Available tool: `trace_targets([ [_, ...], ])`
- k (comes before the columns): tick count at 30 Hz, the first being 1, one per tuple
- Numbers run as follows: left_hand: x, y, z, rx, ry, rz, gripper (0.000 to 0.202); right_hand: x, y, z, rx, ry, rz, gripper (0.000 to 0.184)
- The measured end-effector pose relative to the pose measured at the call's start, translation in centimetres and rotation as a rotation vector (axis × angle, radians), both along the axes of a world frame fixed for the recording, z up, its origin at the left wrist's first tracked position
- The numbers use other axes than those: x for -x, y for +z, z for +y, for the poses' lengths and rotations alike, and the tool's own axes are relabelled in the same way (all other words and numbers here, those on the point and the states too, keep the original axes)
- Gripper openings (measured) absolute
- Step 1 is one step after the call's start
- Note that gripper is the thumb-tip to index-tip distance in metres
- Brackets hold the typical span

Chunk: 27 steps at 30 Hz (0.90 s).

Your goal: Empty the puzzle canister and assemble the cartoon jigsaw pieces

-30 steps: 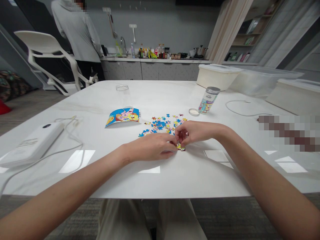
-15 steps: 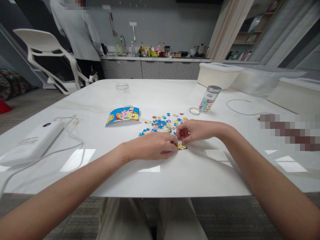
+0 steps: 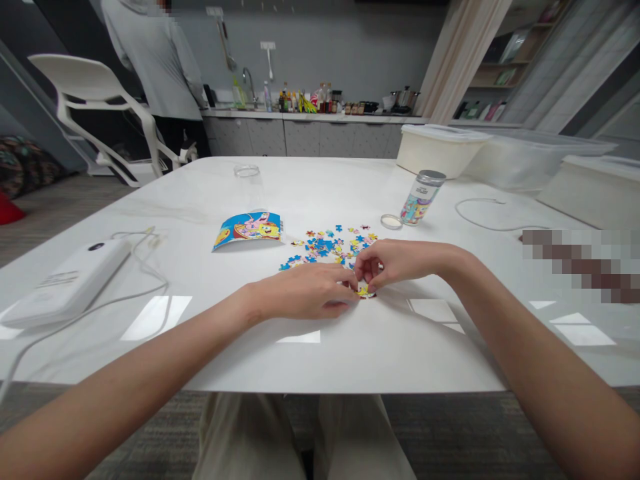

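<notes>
My left hand (image 3: 317, 291) rests on the white table, fingers bent and closed at the left edge of a few yellow jigsaw puzzle pieces (image 3: 367, 291). From the other side, my right hand (image 3: 385, 263) has its fingers curled and its thumb and fingertips pressed on the same pieces, partly hiding them. Just beyond both hands lies a loose heap of blue, yellow and red puzzle pieces (image 3: 323, 247). To its left a curved cartoon picture sheet (image 3: 250, 227) stands bowed on the tabletop.
A printed can (image 3: 421, 200) with a metal lid stands behind my right hand, beside a round ring-like lid (image 3: 391, 221). A clear jar (image 3: 247, 183) is farther back. A white power bank (image 3: 70, 280) with cables lies left. Storage boxes (image 3: 440, 152) line the far right. A person (image 3: 155, 63) stands beyond.
Both hands stay at the yellow pieces, with only slight finger movement. The whole view has shifted a little.
</notes>
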<state>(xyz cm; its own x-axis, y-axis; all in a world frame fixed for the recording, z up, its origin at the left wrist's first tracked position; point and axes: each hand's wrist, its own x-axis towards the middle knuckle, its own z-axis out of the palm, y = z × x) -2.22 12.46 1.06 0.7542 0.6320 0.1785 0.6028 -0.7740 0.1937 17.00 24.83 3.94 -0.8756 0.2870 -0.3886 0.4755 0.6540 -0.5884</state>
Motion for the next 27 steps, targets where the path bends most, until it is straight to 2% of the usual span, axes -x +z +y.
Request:
trace_targets([
  [6,0.05,-0.05,0.01,0.004,-0.007,-0.004,0.022,-0.21,0.38,-0.11,-0.035,0.011,-0.036,0.033],
  [17,0.07,0.02,0.09,0.022,-0.003,0.017,0.024,-0.46,0.49,-0.5,-0.067,0.044,-0.114,0.015],
  [27,0.09,-0.2,0.1,-0.014,-0.029,-0.013,0.023,-0.66,0.52,0.23,0.04,0.112,0.007,0.011],
])
